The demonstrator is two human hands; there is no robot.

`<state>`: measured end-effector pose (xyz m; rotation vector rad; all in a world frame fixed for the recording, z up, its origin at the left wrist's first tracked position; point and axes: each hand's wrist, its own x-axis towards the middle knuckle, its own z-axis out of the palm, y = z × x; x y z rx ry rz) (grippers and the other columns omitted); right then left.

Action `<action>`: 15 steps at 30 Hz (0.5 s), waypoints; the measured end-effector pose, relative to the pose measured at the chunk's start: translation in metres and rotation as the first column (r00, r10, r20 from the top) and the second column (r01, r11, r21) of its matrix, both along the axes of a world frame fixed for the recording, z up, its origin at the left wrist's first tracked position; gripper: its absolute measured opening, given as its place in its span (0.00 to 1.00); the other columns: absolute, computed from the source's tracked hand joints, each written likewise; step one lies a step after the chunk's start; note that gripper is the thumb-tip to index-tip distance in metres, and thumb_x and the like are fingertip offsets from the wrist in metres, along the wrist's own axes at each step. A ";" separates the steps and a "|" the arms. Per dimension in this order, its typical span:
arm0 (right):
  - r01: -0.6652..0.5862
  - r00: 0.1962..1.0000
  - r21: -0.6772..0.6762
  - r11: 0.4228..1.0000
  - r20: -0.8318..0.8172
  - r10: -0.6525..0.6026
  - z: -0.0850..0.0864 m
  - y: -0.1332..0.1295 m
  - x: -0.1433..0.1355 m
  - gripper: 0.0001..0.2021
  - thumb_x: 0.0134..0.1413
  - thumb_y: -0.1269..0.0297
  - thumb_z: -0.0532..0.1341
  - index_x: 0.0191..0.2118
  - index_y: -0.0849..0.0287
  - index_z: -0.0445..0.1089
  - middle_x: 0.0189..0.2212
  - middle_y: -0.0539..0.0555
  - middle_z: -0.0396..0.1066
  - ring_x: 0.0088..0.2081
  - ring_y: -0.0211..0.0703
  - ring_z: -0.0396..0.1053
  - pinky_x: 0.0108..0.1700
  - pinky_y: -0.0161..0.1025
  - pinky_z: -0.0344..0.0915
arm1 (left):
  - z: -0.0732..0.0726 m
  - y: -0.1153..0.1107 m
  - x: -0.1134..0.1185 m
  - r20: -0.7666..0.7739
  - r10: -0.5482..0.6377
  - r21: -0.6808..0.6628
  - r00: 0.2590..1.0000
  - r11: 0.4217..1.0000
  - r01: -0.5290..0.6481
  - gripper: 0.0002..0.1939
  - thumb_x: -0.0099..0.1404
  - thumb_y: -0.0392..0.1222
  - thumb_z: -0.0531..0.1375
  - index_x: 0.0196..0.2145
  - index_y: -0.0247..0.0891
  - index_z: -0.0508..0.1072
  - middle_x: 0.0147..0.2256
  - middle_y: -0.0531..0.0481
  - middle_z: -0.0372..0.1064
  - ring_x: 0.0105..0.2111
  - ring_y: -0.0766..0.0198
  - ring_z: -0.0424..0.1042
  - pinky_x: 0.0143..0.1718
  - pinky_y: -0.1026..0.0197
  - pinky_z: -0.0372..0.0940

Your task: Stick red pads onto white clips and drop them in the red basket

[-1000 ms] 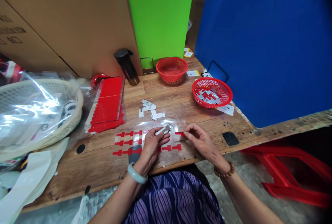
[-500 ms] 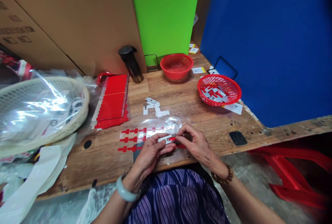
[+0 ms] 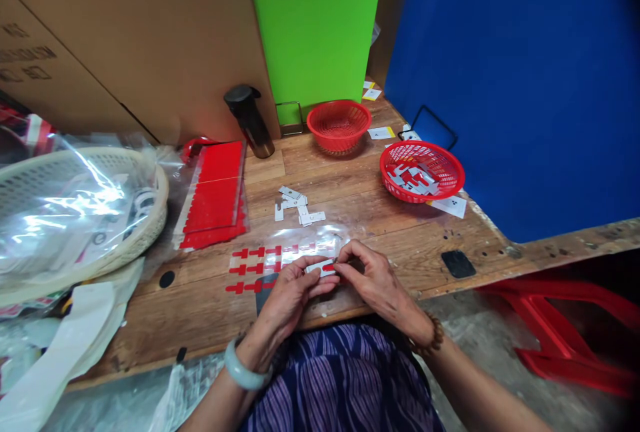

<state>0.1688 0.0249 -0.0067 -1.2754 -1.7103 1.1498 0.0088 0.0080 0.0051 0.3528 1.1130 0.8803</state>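
Left hand [image 3: 290, 292] pinches small white metal piece [image 3: 320, 268] between thumb and fingers, just above near edge of wooden tabletop [image 3: 350, 212]. Right hand [image 3: 373, 279] meets it from right, fingertips pressed together on red sticker [image 3: 330, 266] at end of same piece. Clear sheet with red stickers [image 3: 260, 265] lies under and left of hands. Loose white pieces [image 3: 297, 205] lie further back. Red basket with pieces [image 3: 421, 172] stands at right, well apart.
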 end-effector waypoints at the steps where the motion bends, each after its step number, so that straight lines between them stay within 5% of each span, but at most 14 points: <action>1: -0.001 1.000 -0.004 1.000 0.001 0.001 0.000 0.000 0.000 0.03 0.53 0.71 0.57 0.29 0.58 0.65 0.26 0.46 0.65 0.30 0.36 0.63 0.34 0.33 0.59 | 0.000 0.000 0.000 0.002 0.000 -0.002 1.000 1.000 0.000 0.11 0.59 0.25 0.56 0.41 0.29 0.68 0.32 0.41 0.76 0.31 0.62 0.77 0.37 0.65 0.71; 15: 0.007 1.000 0.027 1.000 -0.020 -0.006 -0.014 0.001 -0.002 0.03 0.53 0.71 0.58 0.29 0.58 0.63 0.26 0.46 0.64 0.29 0.36 0.62 0.33 0.32 0.57 | -0.003 -0.001 0.000 -0.002 -0.010 0.015 1.000 1.000 0.010 0.10 0.61 0.27 0.57 0.42 0.28 0.68 0.32 0.42 0.76 0.31 0.63 0.77 0.36 0.66 0.71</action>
